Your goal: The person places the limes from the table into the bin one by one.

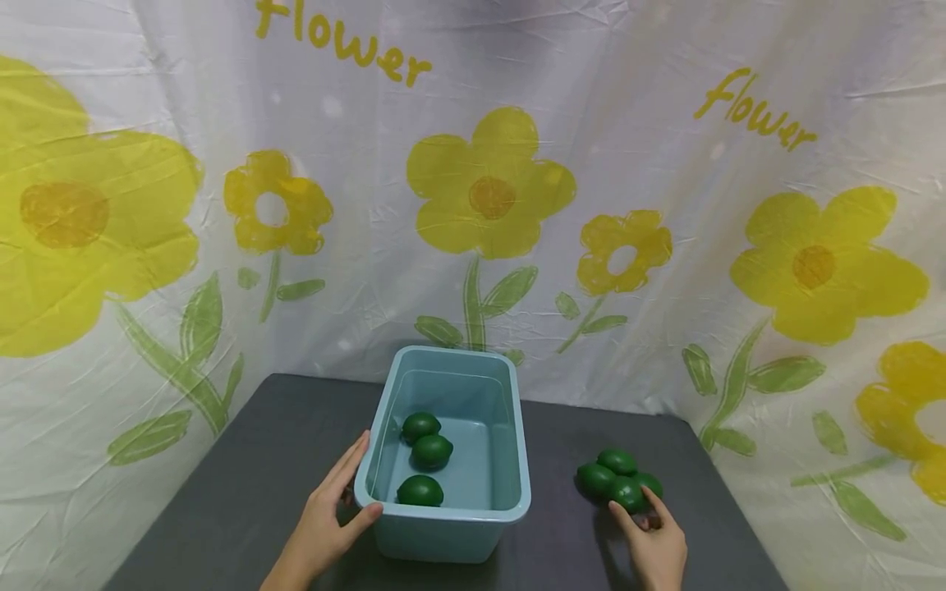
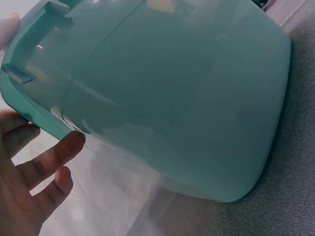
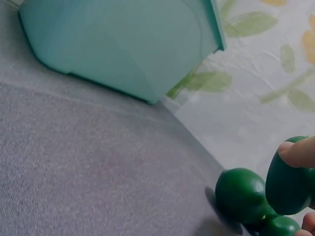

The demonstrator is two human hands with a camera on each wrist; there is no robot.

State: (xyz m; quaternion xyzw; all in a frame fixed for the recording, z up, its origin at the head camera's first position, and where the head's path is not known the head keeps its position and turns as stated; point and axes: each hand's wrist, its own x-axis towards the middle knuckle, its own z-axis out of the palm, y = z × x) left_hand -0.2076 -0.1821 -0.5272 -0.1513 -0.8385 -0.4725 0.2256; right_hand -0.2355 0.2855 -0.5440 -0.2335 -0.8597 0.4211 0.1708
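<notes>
A light blue plastic bin [image 1: 480, 515] stands on the table with three dark green limes [image 1: 432, 451] inside. My left hand [image 1: 321, 513] rests at the bin's near left corner, thumb on the front rim and loosely straight fingers along the left side. In the left wrist view, fingertips [image 2: 74, 140] touch the bin's outer wall [image 2: 187, 98] just under the rim. To the right of the bin, several more limes [image 1: 595, 479] lie in a tight cluster. My right hand [image 1: 656, 542] pinches the nearest lime [image 1: 626, 495] between thumb and fingers; in the right wrist view this lime [image 3: 288, 184] stands against its neighbours.
A dark grey cloth [image 1: 550, 460] covers the table. Behind and on both sides hangs a white curtain [image 1: 355, 304] printed with yellow flowers. A strip of table separates the bin from the lime cluster.
</notes>
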